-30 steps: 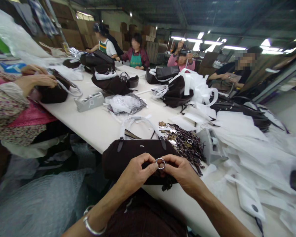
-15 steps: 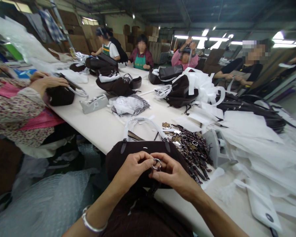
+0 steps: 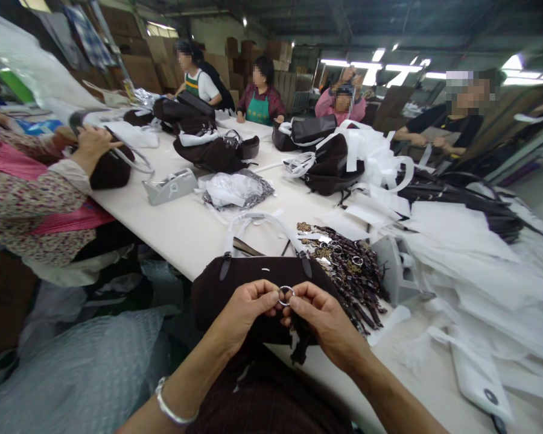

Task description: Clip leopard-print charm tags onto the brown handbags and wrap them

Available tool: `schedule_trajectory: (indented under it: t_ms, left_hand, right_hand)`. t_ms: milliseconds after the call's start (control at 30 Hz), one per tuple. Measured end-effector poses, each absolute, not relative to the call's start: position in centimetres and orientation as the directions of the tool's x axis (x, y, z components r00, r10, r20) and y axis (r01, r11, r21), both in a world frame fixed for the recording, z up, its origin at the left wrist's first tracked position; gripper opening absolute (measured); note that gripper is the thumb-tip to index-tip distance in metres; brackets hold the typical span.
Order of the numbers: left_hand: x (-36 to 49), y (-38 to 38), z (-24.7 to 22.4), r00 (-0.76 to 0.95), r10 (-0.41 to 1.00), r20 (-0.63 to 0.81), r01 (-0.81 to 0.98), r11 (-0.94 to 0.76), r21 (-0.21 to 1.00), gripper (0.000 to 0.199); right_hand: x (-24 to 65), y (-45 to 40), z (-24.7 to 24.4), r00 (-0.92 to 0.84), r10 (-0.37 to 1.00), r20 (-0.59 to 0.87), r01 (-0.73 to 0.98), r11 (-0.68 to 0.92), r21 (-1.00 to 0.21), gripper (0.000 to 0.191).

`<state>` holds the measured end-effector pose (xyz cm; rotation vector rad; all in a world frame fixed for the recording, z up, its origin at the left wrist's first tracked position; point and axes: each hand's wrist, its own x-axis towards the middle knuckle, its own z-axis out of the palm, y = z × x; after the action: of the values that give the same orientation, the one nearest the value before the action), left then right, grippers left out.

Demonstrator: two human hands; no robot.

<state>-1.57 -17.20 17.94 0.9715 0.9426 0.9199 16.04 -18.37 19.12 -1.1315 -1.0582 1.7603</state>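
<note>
A silver metal key ring [image 3: 286, 288] is pinched between both my hands, in front of a dark brown handbag [image 3: 253, 271]. My left hand [image 3: 253, 304] grips the ring's left side with thumb and fingers. My right hand [image 3: 317, 310] pinches its right side. A dark strap [image 3: 300, 343] hangs below my right fingers, seemingly joined to the ring. The bag stands at the table's near edge, its wrapped white handles [image 3: 262, 218] upright. Right of the bag lies a pile of dark patterned straps with rings [image 3: 348, 271].
A grey tape dispenser [image 3: 396, 271] stands beside the strap pile; another tape dispenser [image 3: 172, 185] is farther left. White sheets [image 3: 470, 283] and a white device [image 3: 482, 377] cover the right side. A co-worker's hand [image 3: 95, 144] handles a bag at left. Bubble wrap [image 3: 85, 367] lies below.
My right hand has turned and shifted slightly, so the ring now shows between both hands' fingertips and the dark strap hangs in view. The co-worker's hand at left has moved on the bag.
</note>
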Motion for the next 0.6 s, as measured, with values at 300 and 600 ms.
schedule_trajectory:
  t_ms: [300,600]
  left_hand:
    - [-0.5,-17.6,18.6,0.313,0.947,-0.068,0.321,-0.038,0.946,0.023]
    - [2.0,-16.1,17.4,0.318,0.912,-0.257,-0.055,0.288,0.956,0.036]
  right_hand:
    - [17.8,-18.0,18.1,-0.176,0.93,-0.323,0.119,-0.306,-0.945,0.029]
    - [18.0,-18.2,18.0,-0.035,0.965,-0.261,-0.031,-0.262,-0.965,0.032]
